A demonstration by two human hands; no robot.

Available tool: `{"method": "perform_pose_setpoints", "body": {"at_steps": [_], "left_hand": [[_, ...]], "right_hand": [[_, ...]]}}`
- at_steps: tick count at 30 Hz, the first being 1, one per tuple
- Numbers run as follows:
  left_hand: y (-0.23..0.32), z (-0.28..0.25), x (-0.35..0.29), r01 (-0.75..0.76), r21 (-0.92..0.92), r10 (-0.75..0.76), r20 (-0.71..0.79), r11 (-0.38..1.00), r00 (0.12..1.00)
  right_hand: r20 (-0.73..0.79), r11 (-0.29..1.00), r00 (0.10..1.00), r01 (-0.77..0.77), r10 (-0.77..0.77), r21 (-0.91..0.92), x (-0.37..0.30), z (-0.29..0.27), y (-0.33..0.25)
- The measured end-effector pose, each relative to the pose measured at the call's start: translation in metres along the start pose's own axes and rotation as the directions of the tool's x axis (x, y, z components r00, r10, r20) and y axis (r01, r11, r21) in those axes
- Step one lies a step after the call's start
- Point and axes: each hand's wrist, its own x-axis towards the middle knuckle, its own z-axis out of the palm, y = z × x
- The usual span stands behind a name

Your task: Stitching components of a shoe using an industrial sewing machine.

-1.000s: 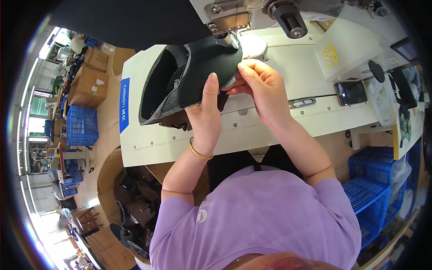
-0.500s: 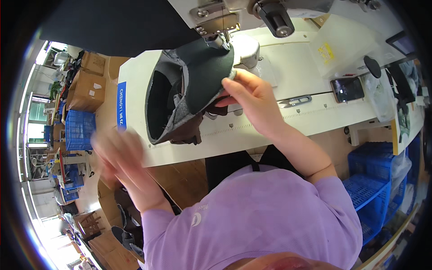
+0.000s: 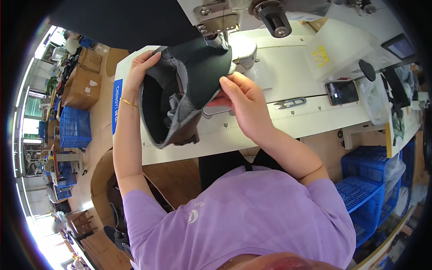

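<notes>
A dark, shoe-upper-like fabric piece (image 3: 203,74) with grey edging lies partly under the needle and presser foot of a sewing machine (image 3: 219,28). Its open side shows a black lining, and brown material hangs at its lower end. At its far left edge, my left hand (image 3: 143,67) pinches the grey rim between thumb and fingers. My right hand (image 3: 242,96) grips the piece's right edge, thumb on top and fingers partly hidden beneath. Both hands are closed on the same piece.
Thread snips (image 3: 290,103) and a phone (image 3: 342,93) lie on the white sewing table (image 3: 180,155) to the right. Blue crates (image 3: 364,189) stand at the lower right, another blue crate (image 3: 75,127) at the left. An open cardboard box (image 3: 101,180) sits below the table's left end.
My left hand has swung up from beside the table's left front and taken hold of the fabric piece's far left edge. My right hand keeps its grip.
</notes>
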Motion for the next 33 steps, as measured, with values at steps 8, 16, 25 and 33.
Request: {"method": "perform_pose_setpoints", "body": {"at_steps": [8, 16, 25, 33], "left_hand": [[0.007, -0.002, -0.019, -0.021, -0.019, 0.019, -0.122, 1.000, 0.992], [0.020, 0.014, -0.038, -0.110, 0.118, 0.139, -0.275, 0.987, 0.951], [0.030, 0.026, -0.062, -0.132, 0.136, 0.174, -0.374, 0.982, 0.911], [0.026, 0.039, -0.078, -0.148, 0.052, 0.154, -0.488, 0.988, 0.859]], "right_hand": [[-0.027, 0.992, 0.999, 0.024, -0.028, -0.122, 0.002, -0.004, -0.003], [-0.057, 0.988, 0.998, 0.013, -0.021, -0.152, 0.001, -0.007, -0.005], [-0.121, 0.979, 0.992, 0.021, -0.046, -0.202, -0.003, -0.008, -0.009], [-0.114, 0.971, 0.990, 0.053, -0.081, -0.233, -0.003, -0.011, -0.008]]}}
